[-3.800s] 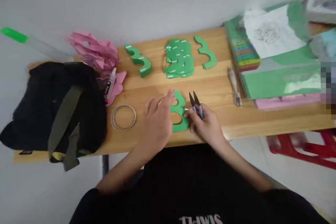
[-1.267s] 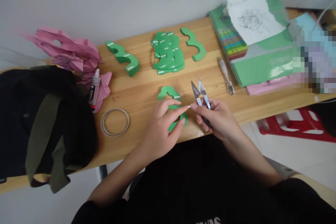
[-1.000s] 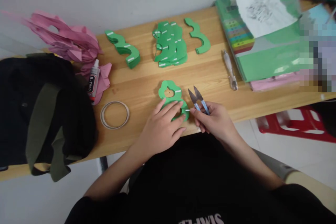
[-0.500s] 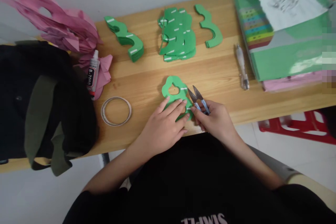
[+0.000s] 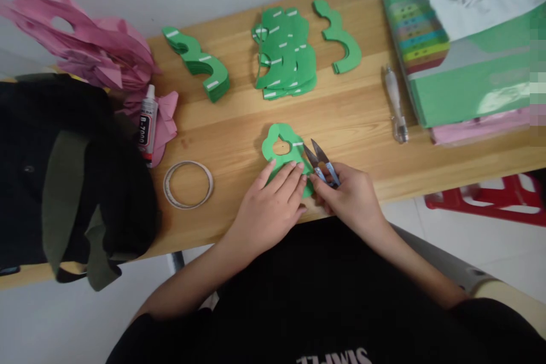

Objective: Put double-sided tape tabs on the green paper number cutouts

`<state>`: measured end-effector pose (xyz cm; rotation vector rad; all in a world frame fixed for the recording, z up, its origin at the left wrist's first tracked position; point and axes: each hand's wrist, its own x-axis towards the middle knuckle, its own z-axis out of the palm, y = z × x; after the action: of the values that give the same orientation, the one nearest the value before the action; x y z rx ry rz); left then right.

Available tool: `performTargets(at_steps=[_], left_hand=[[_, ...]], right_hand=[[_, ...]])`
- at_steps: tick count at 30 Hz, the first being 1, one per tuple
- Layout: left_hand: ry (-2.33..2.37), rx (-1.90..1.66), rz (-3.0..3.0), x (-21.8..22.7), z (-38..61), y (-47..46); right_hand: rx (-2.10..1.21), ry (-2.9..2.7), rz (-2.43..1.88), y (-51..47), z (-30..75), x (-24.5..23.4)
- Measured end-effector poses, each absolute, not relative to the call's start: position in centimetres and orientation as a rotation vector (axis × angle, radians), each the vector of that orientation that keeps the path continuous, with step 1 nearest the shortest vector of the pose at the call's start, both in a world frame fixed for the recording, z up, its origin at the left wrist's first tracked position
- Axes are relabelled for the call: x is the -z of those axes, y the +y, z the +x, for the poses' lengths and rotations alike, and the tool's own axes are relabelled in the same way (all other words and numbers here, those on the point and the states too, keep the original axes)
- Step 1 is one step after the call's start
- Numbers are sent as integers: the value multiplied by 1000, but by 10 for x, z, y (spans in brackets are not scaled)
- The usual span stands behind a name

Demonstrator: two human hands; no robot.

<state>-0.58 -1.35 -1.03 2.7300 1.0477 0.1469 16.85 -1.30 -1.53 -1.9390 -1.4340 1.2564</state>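
A green paper cutout (image 5: 270, 146) with a scalloped outline, a hole and white strips lies flat near the table's front edge. Spread over its lower part, my left hand (image 5: 273, 196) presses it down with the fingers stretched out. My right hand (image 5: 352, 190) grips a pair of thread snips (image 5: 323, 162), blades apart and pointing away from me. Its thumb and fingertips reach the cutout's right edge; whether they pinch the paper there I cannot tell. My left fingers hide much of the cutout's lower half.
Green cutouts lie in a left stack (image 5: 217, 82), a middle pile (image 5: 290, 51) and a right stack (image 5: 347, 45). A tape roll (image 5: 167, 193), glue tube (image 5: 147, 125), pink paper (image 5: 123, 45) and black bag (image 5: 25, 210) are left. A pen (image 5: 394, 102) and green packet (image 5: 469, 88) are right.
The camera view has shifted slightly. My left fingers have moved a little over the lower cutout, covering its lower opening. The right hand keeps its hold on the snips.
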Motion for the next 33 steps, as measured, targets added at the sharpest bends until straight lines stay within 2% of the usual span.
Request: performTargets(at_steps=[9,15,20,23,25,28,30,33], left_hand=[[1079,-135,2803,12,-4,-15],[1084,-253,2665,8,-7,-12],[1010,-169,2645,4,-11,-9],[1012,-129,2663,6,-12,-10],[1008,-113,2673,7,-12,-11],[1008,-82,2683,8,-12,-11],[1014,-64,2686,8,-11,-11],[1008,-63,2697,9,-11,-11]], right_hand=[[-1381,-1160,-1961,-13,174,19],[-490,-1679,-2149,0,212,25],[-75,-2043,-2061,6,221,25],[66,-2154,-1881,0,214,18],[20,-2264,-1628,-4,208,17],[-259,-2433,-1251,-5,202,23],[-385,-2459,-1147,-3,199,30],[-402,-2453,-1095,2,197,36]])
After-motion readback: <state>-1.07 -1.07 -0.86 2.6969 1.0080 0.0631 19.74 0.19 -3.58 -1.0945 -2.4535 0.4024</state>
